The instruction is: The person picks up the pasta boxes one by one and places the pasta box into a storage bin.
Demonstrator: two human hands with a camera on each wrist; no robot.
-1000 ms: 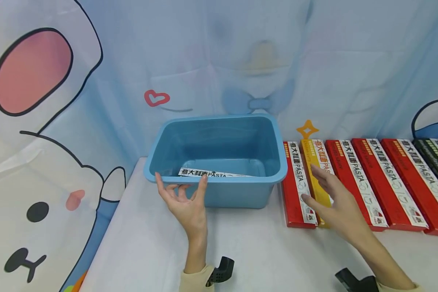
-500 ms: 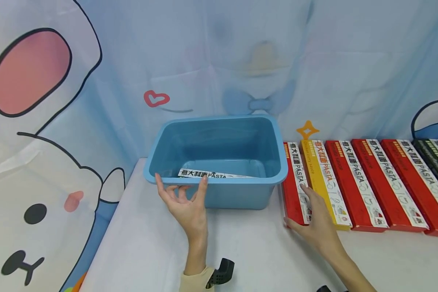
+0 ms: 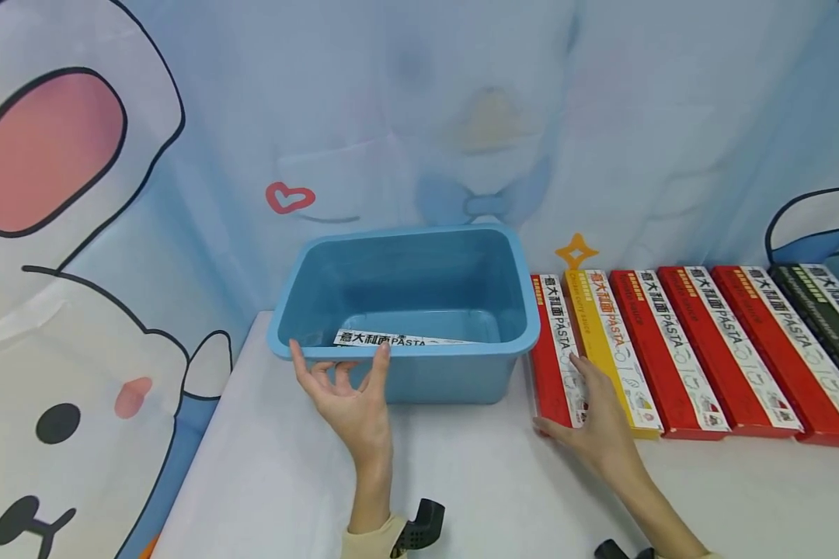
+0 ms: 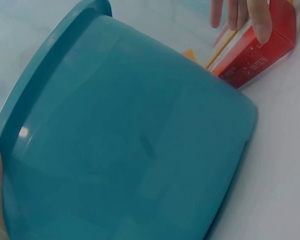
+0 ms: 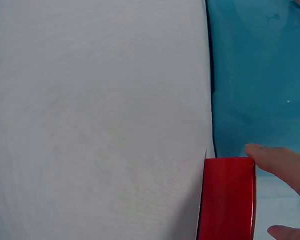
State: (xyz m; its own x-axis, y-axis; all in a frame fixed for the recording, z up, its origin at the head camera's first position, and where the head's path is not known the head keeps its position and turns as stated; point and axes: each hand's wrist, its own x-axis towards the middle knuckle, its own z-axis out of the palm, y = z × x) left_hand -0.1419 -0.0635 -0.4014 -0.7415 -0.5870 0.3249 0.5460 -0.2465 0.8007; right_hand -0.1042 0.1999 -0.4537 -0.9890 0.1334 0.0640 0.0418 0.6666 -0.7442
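My left hand (image 3: 353, 411) holds the front rim of a blue plastic basin (image 3: 454, 373), with the thumb and one fingertip at the rim and the middle fingers bent beneath it. Inside the basin a pasta box (image 3: 398, 338) shows only its white lettered strip; the front wall hides the rest. To the basin's right, my right hand (image 3: 597, 423) grips the near end of a red pasta box (image 3: 552, 373), thumb at its left side and fingers across its white strip. In the right wrist view the red box's end (image 5: 227, 200) lies beside the fingers.
A yellow pasta box (image 3: 601, 334) lies right beside the gripped one. Farther right are several red pasta boxes (image 3: 671, 365) and a dark green one (image 3: 814, 310), side by side on the white tablecloth (image 3: 475, 473). A printed blue curtain (image 3: 363, 93) hangs behind.
My right hand has moved left from over the yellow box to the leftmost red box and taken hold of its near end. The left hand stays at the basin rim.
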